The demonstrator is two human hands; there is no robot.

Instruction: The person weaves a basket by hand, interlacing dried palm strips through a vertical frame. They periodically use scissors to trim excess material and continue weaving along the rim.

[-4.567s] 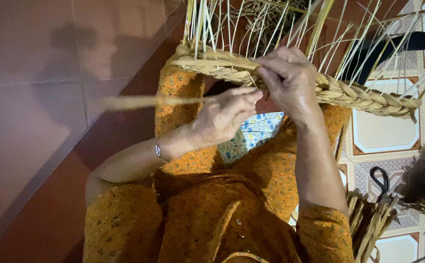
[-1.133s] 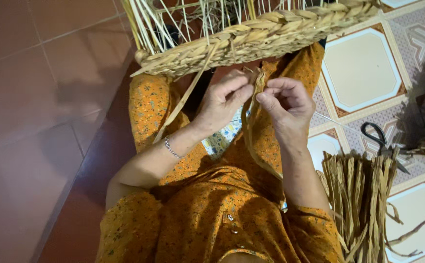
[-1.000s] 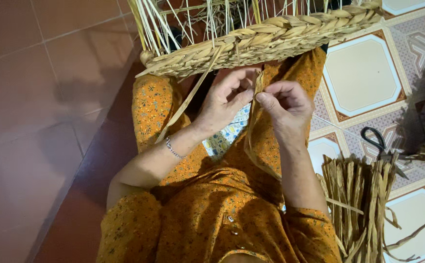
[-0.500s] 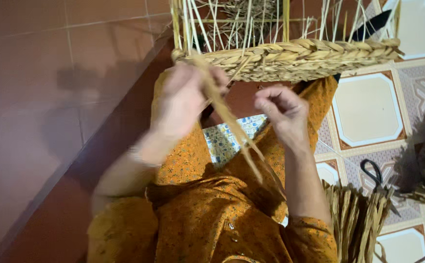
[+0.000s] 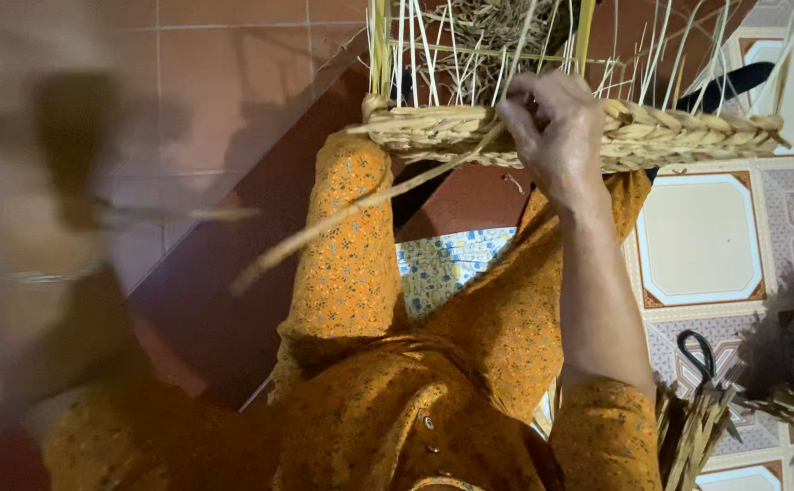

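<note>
- My right hand (image 5: 552,127) sat up on the braided rim (image 5: 670,136) of the straw basket (image 5: 470,136), fingers (image 5: 520,123) curled closed and pinching the rim right where a long strand (image 5: 361,205) left it.
- That strand ran from under my fingers down and to the left, crossing over my knee in the orange patterned cloth (image 5: 342,273), its far end loose in the air.
- My left hand (image 5: 33,227) was out at the left edge, nothing but a blur; I could not tell whether its fingers were open or closed, or whether they held the thin stalk (image 5: 188,215) showing just beside it.
- The basket rested across my knees, thin upright stakes (image 5: 433,45) sticking up from the rim.
- On the tiled floor (image 5: 697,236) to my right lay a bundle of dried straw (image 5: 688,436) with black-handled scissors (image 5: 695,350) beside it.
</note>
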